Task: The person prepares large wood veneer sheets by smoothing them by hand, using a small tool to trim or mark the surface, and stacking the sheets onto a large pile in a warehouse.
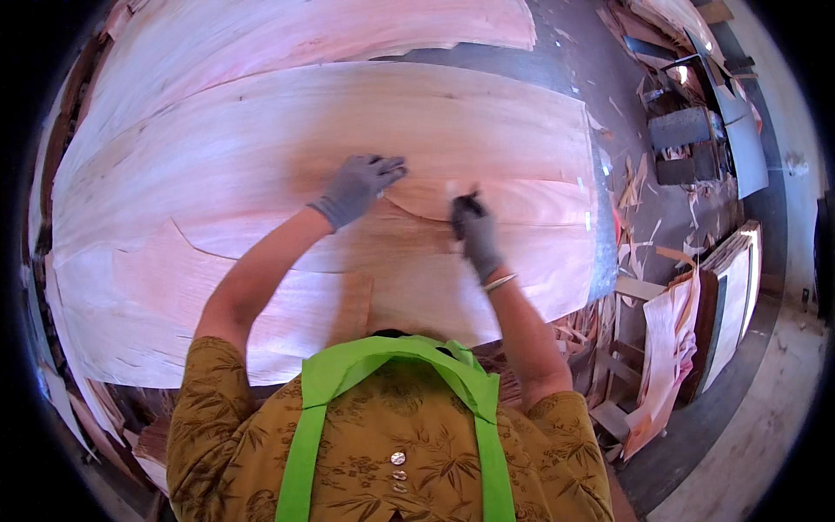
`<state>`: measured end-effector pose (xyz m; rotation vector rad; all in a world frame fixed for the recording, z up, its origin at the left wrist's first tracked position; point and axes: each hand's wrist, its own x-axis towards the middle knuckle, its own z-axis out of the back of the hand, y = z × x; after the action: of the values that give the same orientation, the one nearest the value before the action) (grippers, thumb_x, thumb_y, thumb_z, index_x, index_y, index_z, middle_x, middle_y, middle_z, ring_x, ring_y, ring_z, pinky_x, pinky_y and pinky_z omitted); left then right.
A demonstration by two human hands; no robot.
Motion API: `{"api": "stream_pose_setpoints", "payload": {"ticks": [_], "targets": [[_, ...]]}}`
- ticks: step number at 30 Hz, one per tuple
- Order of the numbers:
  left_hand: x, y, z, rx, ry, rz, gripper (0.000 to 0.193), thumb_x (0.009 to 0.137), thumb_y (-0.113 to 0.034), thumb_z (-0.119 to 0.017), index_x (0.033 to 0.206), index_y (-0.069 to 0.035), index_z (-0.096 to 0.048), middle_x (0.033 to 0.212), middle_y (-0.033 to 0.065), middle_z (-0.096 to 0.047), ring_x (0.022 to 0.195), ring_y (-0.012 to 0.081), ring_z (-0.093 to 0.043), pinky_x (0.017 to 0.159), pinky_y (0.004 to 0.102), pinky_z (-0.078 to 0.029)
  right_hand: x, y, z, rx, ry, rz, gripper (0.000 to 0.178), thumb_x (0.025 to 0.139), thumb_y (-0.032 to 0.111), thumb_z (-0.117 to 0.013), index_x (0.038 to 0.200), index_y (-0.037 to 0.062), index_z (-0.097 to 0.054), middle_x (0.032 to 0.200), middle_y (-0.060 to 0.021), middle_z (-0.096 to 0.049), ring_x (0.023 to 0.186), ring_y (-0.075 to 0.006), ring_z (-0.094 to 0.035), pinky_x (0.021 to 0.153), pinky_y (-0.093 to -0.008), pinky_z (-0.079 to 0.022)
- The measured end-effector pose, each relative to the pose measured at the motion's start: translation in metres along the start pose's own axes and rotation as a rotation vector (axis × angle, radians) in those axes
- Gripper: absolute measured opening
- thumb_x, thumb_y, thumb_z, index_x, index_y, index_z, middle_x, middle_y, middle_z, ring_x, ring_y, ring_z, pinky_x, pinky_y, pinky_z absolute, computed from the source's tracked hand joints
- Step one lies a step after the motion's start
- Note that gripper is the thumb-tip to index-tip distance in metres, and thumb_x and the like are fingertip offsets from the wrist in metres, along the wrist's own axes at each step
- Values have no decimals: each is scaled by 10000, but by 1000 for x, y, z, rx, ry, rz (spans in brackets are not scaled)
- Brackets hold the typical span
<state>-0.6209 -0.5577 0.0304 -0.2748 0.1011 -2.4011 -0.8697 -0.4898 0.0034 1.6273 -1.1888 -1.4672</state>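
Observation:
Wide sheets of pale pinkish wood veneer [461, 113] lie in front of me, with a curved seam between pieces near my hands. My left hand [358, 188], in a grey glove, rests on the veneer left of that seam, its fingers stretched out to the right. To the right of the seam is my right hand [475, 231], gloved in grey with dark fingertips. Its fingers are curled in and slightly blurred; what they hold, if anything, I cannot make out. A small blurred white bit [451, 188] shows just beyond its fingertips.
Small white patches [586, 217] dot the veneer's right edge. More veneer [348, 30] lies at the far side. Right of the table, scraps [635, 187] litter the floor near a grey metal stand [683, 129]. Boards [731, 278] and a veneer strip [665, 348] lean at the lower right.

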Motion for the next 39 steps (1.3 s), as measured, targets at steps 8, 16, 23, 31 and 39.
{"api": "stream_pose_setpoints", "payload": {"ticks": [8,16,23,31,39], "targets": [[130,-89,-80,-20,-179,-144,412,815,-146,-475,1227,-142,-501,1219,43,-531,948,231,-562,762,382,-458,61,38,94,-360,-150,-143,166,788,161,-646,847,6,-645,660,-13,-595,511,-93,-512,454,-240,-402],[145,-109,-81,-150,134,96,355,863,-150,-423,1203,-202,-513,1279,11,-504,1010,222,-535,777,415,-447,54,-5,86,-754,-426,115,193,752,141,-603,791,-35,-671,680,-93,-656,583,-149,-600,547,-294,-475],[102,-86,-83,-159,-74,51,472,793,-78,-484,1255,-178,-486,1340,50,-444,1215,247,-423,927,420,-385,-8,7,67,-163,-292,10,124,844,150,-586,825,40,-641,639,-29,-607,502,-86,-513,445,-250,-399],[-54,-122,-5,-345,-187,213,486,736,1,-472,1216,-72,-485,1294,132,-463,1192,316,-428,976,428,-358,-4,13,118,-376,-303,1,208,782,127,-634,952,28,-566,625,-29,-563,482,-113,-493,422,-244,-384],[-206,-202,-8,-388,-124,467,453,772,-93,-488,1224,-124,-500,1329,105,-444,1207,290,-428,968,443,-356,-33,-20,173,-400,-242,157,355,835,218,-611,1109,-3,-569,535,32,-453,416,-82,-380,353,-258,-305]]}}
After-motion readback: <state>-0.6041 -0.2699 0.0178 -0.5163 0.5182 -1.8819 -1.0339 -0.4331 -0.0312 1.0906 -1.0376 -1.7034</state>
